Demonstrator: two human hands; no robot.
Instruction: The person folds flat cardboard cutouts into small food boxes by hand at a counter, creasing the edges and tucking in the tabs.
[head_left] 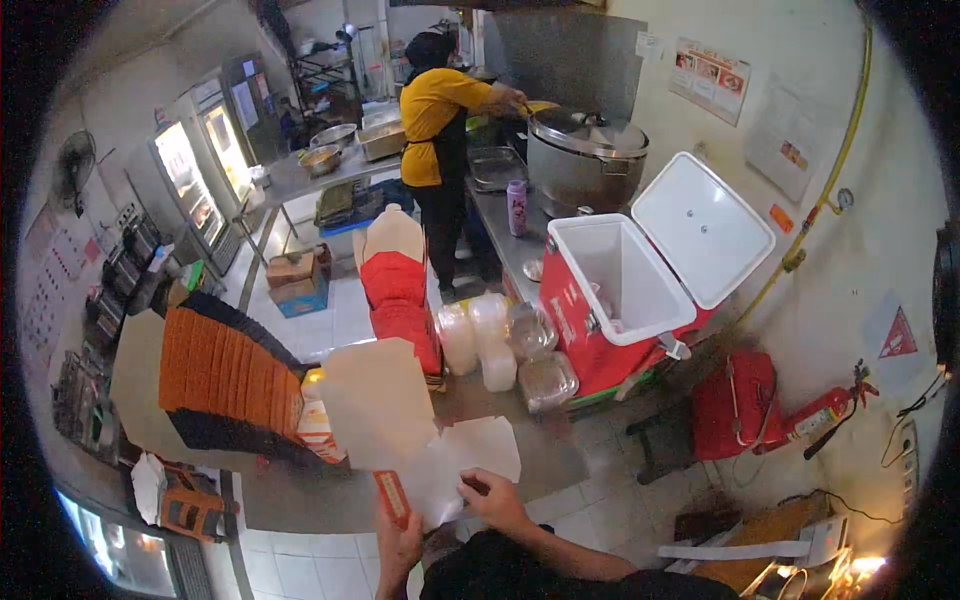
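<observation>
The right hand hides some white cardboard; the lower edge cuts off the left forearm.

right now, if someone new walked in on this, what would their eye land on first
Probably the red cooler right of centre, its white lid wide open. Next, perhaps, the long orange-sided stack at left and the co-worker in yellow beside a big metal pot at the back. Low in the middle, the left hand holds a red-and-white piece, with the right hand close by.
</observation>
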